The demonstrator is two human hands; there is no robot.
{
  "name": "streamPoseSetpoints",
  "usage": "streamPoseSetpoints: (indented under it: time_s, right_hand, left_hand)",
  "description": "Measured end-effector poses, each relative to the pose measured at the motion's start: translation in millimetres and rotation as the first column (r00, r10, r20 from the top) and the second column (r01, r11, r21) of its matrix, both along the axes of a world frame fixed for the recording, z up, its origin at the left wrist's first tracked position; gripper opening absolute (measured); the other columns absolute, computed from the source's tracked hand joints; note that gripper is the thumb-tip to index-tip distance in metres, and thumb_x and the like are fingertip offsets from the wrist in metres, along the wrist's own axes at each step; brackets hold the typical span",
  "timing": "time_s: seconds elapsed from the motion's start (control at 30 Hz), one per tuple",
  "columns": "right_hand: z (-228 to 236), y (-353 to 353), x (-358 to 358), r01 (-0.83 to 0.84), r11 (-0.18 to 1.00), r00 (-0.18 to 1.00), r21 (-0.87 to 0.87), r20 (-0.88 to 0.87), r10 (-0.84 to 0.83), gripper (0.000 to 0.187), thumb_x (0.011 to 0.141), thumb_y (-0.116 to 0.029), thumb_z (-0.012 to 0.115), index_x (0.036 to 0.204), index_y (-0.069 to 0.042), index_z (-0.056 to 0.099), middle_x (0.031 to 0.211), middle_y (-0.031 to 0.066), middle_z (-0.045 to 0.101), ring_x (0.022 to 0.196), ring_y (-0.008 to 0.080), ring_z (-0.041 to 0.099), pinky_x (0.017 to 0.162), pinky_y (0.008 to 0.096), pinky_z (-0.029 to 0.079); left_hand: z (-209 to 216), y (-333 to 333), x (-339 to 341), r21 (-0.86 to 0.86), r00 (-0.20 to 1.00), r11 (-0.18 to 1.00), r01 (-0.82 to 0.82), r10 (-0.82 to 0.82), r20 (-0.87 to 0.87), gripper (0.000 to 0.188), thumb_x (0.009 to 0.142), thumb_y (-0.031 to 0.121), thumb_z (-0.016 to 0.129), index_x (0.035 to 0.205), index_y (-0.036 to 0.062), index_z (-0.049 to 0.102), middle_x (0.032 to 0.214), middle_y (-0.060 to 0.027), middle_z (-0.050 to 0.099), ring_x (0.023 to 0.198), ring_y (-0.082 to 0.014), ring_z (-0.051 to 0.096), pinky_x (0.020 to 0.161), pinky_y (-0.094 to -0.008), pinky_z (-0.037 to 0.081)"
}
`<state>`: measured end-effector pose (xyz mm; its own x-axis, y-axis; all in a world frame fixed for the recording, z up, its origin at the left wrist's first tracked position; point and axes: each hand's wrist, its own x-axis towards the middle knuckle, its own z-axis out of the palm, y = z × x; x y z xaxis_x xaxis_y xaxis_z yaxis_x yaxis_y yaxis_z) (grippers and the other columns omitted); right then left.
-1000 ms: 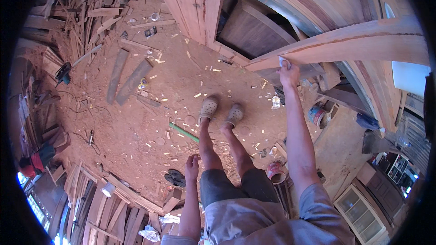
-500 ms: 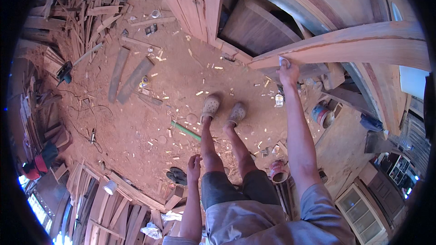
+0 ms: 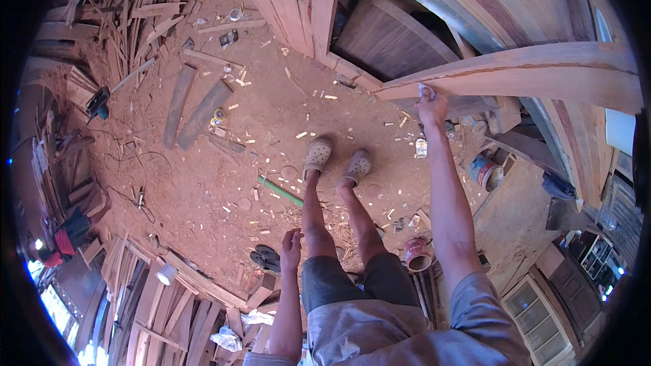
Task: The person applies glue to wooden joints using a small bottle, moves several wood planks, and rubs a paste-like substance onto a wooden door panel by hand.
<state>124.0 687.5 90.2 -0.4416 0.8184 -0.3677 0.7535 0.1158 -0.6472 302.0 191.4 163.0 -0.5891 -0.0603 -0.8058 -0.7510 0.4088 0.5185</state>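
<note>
My right hand (image 3: 432, 107) is closed on a small whitish piece (image 3: 425, 89), perhaps folded sheet; its kind does not show clearly. That piece touches the lower edge of a long pale reddish wooden beam (image 3: 515, 71), near the beam's left end. A dark line runs along the beam's face. My left hand (image 3: 291, 247) hangs beside my left knee, fingers loosely bent and slightly apart, with nothing visible in it.
A wide timber (image 3: 291, 0) meets the beam at a corner. Planks (image 3: 196, 115), wood chips and a green tube (image 3: 280, 191) lie on the dirt floor. Paint cans (image 3: 485, 171) stand at right. Scrap wood is heaped at left; someone in red (image 3: 61, 242) is at the far left.
The surroundings have shifted slightly in view. My right hand stays at the beam with the whitish piece, and my left hand still hangs by the knee.
</note>
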Motion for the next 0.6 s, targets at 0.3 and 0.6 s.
streamPoseSetpoints:
  time_s: [0.3, 0.6]
  right_hand:
    - [-14.4, -8.7, -3.3, -0.024, 0.999, 0.997, 0.031, 0.077, 0.021, 0.032, 0.088, -0.027, 0.059, 0.09, 0.005, 0.064, 0.074, 0.022, 0.066, 0.072, 0.0318, 0.069, 0.067, 0.0411, 0.053]
    - [-46.8, -4.2, -0.6, -0.072, 0.992, 0.971, 0.1, 0.236, 0.046, 0.035, 0.087, -0.028, 0.056, 0.092, 0.006, 0.064, 0.09, 0.028, 0.065, 0.092, 0.0409, 0.063, 0.078, 0.0449, 0.05]
  left_hand:
    - [-1.0, -5.9, 7.5, -0.024, 1.0, 1.0, 0.013, -0.013, 0.001, 0.028, 0.095, 0.023, 0.052, 0.109, 0.0011, 0.061, 0.084, -0.0062, 0.067, 0.06, -0.0087, 0.05, 0.056, -0.0245, 0.043]
    - [-1.3, -13.3, 9.9, -0.045, 1.0, 0.999, 0.028, -0.028, -0.011, 0.026, 0.092, 0.019, 0.053, 0.108, 0.0017, 0.061, 0.084, -0.005, 0.066, 0.061, -0.0097, 0.051, 0.057, -0.0258, 0.044]
